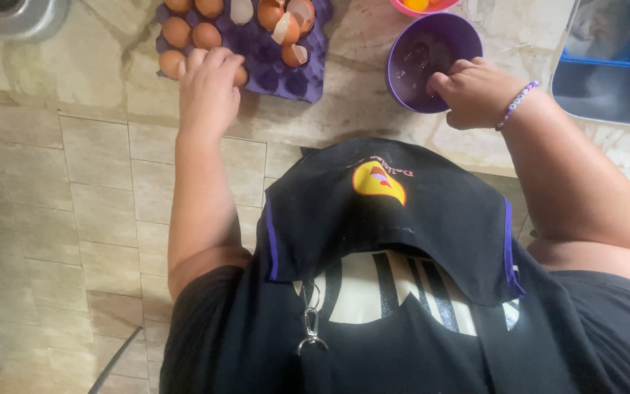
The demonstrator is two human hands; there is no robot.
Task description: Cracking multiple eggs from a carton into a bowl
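Note:
A purple egg tray lies on the stone counter with several brown eggs and broken shells in it. My left hand rests over the tray's near left corner, fingers curled around a brown egg that mostly hides beneath them. My right hand, with a beaded bracelet on the wrist, grips the near rim of a purple bowl that holds clear liquid.
A pink bowl with a yolk sits behind the purple one. A grey tray with a blue bin stands at the right. A metal item is at top left. The counter edge drops to a tiled front below.

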